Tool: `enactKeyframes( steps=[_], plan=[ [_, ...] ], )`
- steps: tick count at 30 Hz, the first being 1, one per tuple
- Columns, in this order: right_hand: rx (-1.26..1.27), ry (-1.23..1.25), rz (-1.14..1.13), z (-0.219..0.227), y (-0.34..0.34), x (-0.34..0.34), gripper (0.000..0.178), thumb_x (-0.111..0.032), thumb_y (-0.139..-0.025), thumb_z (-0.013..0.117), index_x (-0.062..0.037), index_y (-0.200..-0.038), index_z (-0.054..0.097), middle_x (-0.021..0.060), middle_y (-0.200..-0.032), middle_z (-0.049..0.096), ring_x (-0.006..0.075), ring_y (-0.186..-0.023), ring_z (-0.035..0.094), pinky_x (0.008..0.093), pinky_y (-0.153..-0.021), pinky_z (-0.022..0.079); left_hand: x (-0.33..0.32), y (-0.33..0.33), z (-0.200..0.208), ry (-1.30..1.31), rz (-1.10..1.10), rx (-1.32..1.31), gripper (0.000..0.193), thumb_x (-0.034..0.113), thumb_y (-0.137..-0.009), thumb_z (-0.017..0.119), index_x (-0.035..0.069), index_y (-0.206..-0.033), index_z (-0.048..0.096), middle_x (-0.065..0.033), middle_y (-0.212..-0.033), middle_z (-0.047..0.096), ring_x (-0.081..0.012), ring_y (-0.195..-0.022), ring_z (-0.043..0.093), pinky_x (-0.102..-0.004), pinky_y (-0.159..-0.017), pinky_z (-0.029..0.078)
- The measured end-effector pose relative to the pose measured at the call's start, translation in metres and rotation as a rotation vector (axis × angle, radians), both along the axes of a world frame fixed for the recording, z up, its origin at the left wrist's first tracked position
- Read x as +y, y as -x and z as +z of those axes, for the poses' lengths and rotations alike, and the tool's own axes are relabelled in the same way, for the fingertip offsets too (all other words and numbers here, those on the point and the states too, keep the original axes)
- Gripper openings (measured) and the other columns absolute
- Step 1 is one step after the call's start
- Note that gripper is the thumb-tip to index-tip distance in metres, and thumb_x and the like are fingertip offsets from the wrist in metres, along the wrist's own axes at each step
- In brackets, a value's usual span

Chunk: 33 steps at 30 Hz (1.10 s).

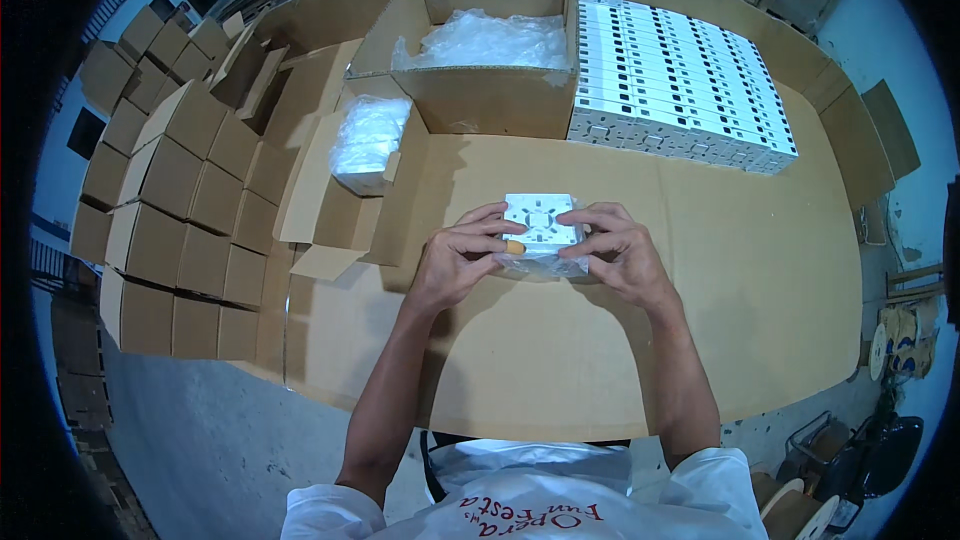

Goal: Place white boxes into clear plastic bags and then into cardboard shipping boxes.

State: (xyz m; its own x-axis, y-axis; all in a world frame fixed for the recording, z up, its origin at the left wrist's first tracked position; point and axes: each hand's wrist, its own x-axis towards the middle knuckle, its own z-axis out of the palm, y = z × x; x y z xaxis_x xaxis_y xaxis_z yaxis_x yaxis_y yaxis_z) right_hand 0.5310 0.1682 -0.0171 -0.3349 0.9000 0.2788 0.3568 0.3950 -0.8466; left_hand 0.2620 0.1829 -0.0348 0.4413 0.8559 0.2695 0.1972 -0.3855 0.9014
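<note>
My left hand (462, 255) and my right hand (618, 252) both grip a small white square plastic box (541, 222) with slots in its top, held over the middle of the cardboard-covered table (760, 320). Clear plastic wrap (545, 265) hangs under the box between my fingers. A small orange piece shows at my left thumb, at the box's left edge.
Rows of the same white boxes (680, 80) fill the table's far right. A large open carton (480, 40) holds clear plastic bags. A smaller open carton (345, 200) at left holds a wrapped box (368, 140). Stacked closed brown cartons (180, 200) stand left of the table.
</note>
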Motion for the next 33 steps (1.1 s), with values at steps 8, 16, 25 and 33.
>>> enactKeyframes(
  steps=[8,16,25,33],
  plan=[
    [0.378,0.361,0.002,0.005,0.006,-0.002,0.008,-0.002,-0.087,0.071,-0.0006,-0.095,0.073,0.0086,-0.108,0.072,0.0129,-0.094,0.063,0.0293,-0.082,0.052,-0.005,-0.015,0.014,0.481,0.136,-0.370,0.019,0.009,-0.096,0.066,-0.005,-0.106,0.073,-0.0144,-0.108,0.072,-0.0205,-0.107,0.066,-0.0317,-0.091,0.056],
    [0.466,0.101,-0.297,-0.004,0.031,-0.002,0.015,-0.001,-0.092,0.067,-0.0020,-0.107,0.069,0.0080,-0.102,0.070,0.0116,-0.094,0.063,0.0274,-0.079,0.052,0.006,-0.024,-0.002,0.604,0.201,-0.567,0.031,0.021,-0.101,0.060,-0.008,-0.110,0.069,-0.0144,-0.097,0.071,-0.0189,-0.084,0.070,-0.0338,-0.080,0.063],
    [0.158,-0.123,-0.098,-0.002,0.021,0.005,0.029,0.010,-0.083,0.060,-0.0021,-0.108,0.071,0.0122,-0.106,0.072,0.0251,-0.101,0.065,0.0351,-0.085,0.053,0.012,-0.023,-0.001,0.660,0.191,-0.574,0.032,0.020,-0.103,0.056,-0.009,-0.110,0.067,-0.0159,-0.102,0.069,-0.0207,-0.089,0.071,-0.0346,-0.079,0.065],
    [0.044,-0.083,-0.126,0.000,0.017,0.006,0.035,-0.005,-0.076,0.080,-0.0068,-0.110,0.074,0.0108,-0.105,0.073,0.0248,-0.101,0.065,0.0346,-0.085,0.055,0.013,-0.024,-0.001,0.675,0.159,-0.587,0.050,0.019,-0.101,0.058,-0.007,-0.138,0.037,-0.0204,-0.119,0.063,-0.0256,-0.102,0.069,-0.0348,-0.078,0.065]
  ],
)
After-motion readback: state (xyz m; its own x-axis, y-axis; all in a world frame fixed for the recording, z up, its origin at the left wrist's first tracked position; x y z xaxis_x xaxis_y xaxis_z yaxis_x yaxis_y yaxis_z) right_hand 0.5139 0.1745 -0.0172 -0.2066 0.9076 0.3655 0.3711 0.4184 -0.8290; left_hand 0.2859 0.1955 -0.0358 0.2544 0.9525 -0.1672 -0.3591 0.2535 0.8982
